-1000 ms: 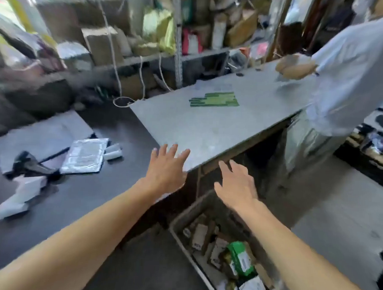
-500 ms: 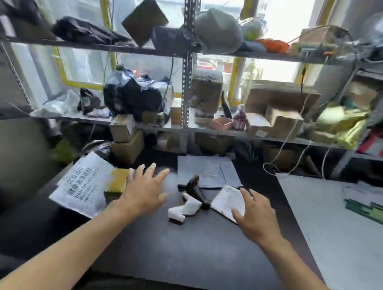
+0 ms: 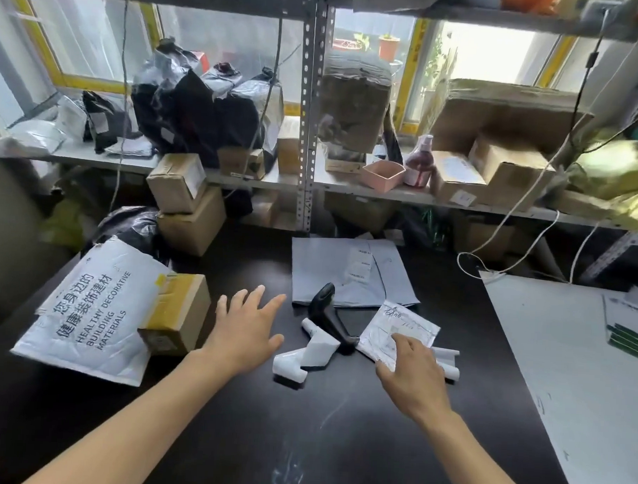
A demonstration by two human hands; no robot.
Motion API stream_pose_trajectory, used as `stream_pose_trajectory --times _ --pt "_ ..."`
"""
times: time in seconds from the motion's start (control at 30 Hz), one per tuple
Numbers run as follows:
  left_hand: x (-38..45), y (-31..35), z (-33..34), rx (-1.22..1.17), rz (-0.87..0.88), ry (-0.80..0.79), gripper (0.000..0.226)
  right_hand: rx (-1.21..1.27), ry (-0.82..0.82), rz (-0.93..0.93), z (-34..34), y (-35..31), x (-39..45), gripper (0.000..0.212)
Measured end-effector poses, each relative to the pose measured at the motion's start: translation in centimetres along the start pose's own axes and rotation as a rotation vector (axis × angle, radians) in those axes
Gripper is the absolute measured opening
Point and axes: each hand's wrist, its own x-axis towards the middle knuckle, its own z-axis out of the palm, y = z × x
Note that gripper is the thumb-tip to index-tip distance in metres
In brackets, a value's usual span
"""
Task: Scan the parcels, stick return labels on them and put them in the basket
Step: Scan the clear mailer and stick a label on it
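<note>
The person has turned back from the basket to the black table (image 3: 228, 439). White padded mailer (image 3: 88, 312) and taped carton (image 3: 177, 314) wait at its left edge; small silver parcel (image 3: 397, 329) lies beside the scanner (image 3: 329, 315). Left hand (image 3: 244, 333) hovers spread and empty; right hand (image 3: 410, 377), fingers relaxed, touches the silver parcel — next to scan, likely.

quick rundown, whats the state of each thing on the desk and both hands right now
left hand: open, fingers spread, above the desk, holding nothing
right hand: open, fingertips on the small silver parcel
small silver parcel: flat on the desk
scanner: lying on the desk, not held
cardboard box: taped shut, resting on the white mailer
white mailer: flat, printed side up
grey mailer: flat, behind the scanner
</note>
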Motion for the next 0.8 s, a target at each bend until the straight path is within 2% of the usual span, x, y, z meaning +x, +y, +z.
stream_pose_trajectory --times 0.27,0.57,0.7,0.8 --pt "9.0 2.4 2.4 -0.042 -0.02 -0.09 0.068 -0.002 -0.144 -0.042 2.7 0.0 8.2 0.054" --pt "16.8 2.1 5.5 -0.057 0.003 -0.23 0.068 0.056 -0.24 -0.157 7.8 -5.7 15.5 0.041" --pt "21.0 1.4 7.7 -0.113 0.024 -0.231 0.066 0.026 -0.28 -0.089 10.5 -7.5 19.0 0.051" --pt "23.3 1.4 9.1 -0.15 0.047 -0.232 0.066 0.071 -0.298 -0.028 11.8 -7.7 20.2 0.043"
